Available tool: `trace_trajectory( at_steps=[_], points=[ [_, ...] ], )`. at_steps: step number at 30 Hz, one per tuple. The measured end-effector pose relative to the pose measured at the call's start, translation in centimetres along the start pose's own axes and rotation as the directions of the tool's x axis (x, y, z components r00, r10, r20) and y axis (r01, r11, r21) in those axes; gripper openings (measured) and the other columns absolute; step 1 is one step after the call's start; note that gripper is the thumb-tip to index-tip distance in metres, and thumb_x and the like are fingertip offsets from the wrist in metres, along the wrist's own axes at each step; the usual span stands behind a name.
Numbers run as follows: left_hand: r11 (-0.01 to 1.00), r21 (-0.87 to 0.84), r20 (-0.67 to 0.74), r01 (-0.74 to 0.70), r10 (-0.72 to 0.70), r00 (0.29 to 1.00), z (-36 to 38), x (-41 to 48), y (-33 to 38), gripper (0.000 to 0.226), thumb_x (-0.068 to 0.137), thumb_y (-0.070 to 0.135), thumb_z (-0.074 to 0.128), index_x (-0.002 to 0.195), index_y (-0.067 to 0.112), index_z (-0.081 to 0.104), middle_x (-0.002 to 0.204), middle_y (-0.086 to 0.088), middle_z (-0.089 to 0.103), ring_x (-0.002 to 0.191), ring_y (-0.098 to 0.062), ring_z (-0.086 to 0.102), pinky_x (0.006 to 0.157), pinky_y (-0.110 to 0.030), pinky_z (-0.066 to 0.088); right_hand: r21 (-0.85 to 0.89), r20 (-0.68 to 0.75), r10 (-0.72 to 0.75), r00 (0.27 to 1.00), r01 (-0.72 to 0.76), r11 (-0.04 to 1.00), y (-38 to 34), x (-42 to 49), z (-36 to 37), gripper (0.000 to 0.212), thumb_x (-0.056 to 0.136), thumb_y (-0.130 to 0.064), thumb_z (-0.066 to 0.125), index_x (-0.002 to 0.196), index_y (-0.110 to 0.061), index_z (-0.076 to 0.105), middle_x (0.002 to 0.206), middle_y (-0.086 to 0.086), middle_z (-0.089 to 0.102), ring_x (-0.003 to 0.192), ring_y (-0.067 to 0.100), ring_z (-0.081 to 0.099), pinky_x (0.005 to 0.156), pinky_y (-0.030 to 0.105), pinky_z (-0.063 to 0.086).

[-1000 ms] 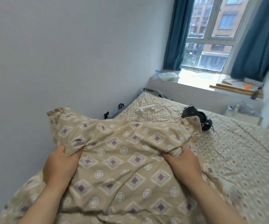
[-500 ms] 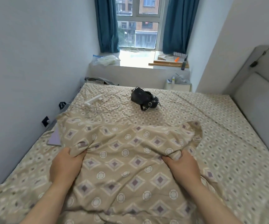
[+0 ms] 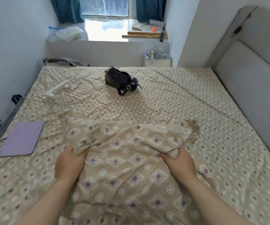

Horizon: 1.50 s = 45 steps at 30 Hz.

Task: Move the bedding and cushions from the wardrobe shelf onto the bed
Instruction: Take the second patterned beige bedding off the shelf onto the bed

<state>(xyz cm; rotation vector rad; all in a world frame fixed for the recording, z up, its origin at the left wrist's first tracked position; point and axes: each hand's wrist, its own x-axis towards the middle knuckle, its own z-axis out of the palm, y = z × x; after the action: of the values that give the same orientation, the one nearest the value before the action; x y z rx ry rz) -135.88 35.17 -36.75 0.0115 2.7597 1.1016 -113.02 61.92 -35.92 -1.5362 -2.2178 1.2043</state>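
Bedding (image 3: 127, 159) is held over the near part of the bed (image 3: 171, 103).
A bunched fold of its patterned cloth is gripped by the left hand (image 3: 69, 164) and by the right hand (image 3: 179, 163); a purple tablet (image 3: 21, 138) lies to the left.

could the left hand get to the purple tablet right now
Probably not as it stands: the left hand is clenched on the patterned bedding and would have to let go first. Otherwise nothing lies between it and the purple tablet, flat on the bed to its left.
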Motion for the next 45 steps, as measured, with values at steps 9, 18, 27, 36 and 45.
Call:
trace_trajectory(
  at_steps=[9,18,27,36,45],
  points=[
    [0.995,-0.059,0.122,0.082,-0.074,0.99,10.5,9.1,-5.5,0.029,0.079,0.044,0.07,0.075,0.017,0.06,0.075,-0.005,0.065,0.071,-0.026,0.059,0.068,-0.042,0.05,-0.02,-0.022,0.161,0.987,-0.161,0.987,5.0,8.5,11.0,0.048,0.061,-0.051,0.08,0.088,-0.024,0.05,0.085,-0.005,0.063,0.078,0.022,0.059,0.07,0.037,0.048],
    [0.997,0.026,0.178,0.079,-0.082,0.981,14.7,12.8,-8.7,0.041,0.072,0.058,0.067,0.073,0.017,0.062,0.071,-0.003,0.066,0.069,-0.025,0.06,0.069,-0.043,0.051,-0.095,0.006,0.22,0.975,-0.219,0.971,7.8,10.3,14.5,0.061,0.056,-0.059,0.079,0.095,-0.023,0.05,0.086,-0.005,0.059,0.093,0.03,0.064,0.077,0.039,0.051],
    [0.952,0.299,0.1,0.07,-0.105,0.989,13.4,12.8,-7.5,0.103,0.053,0.073,0.071,0.131,0.01,0.046,0.129,-0.018,0.053,0.121,-0.04,0.047,0.097,-0.056,0.041,-0.264,-0.041,0.285,0.958,-0.285,0.921,6.0,10.0,13.5,0.114,0.055,-0.075,0.067,0.142,-0.009,0.033,0.142,0.015,0.043,0.131,0.034,0.04,0.107,0.044,0.035],
    [0.986,0.01,0.338,-0.167,0.154,0.928,8.3,10.9,2.3,0.067,0.086,0.045,0.062,0.141,0.013,0.041,0.147,-0.008,0.042,0.133,-0.027,0.041,0.103,-0.042,0.036,0.023,0.049,0.134,0.99,-0.135,0.991,-2.2,8.2,6.9,0.075,0.084,-0.055,0.058,0.146,-0.02,0.033,0.15,0.003,0.038,0.137,0.024,0.037,0.11,0.047,0.035],
    [0.931,-0.286,0.448,-0.227,0.339,0.827,0.1,3.2,10.6,0.034,0.093,0.031,0.056,0.124,0.017,0.06,0.118,0.003,0.062,0.112,-0.015,0.056,0.088,-0.03,0.042,0.316,-0.023,0.057,0.998,-0.047,0.948,-9.0,-2.3,-1.5,0.052,0.093,-0.043,0.054,0.14,-0.027,0.041,0.132,-0.006,0.049,0.115,0.011,0.051,0.093,0.031,0.043]
  ],
)
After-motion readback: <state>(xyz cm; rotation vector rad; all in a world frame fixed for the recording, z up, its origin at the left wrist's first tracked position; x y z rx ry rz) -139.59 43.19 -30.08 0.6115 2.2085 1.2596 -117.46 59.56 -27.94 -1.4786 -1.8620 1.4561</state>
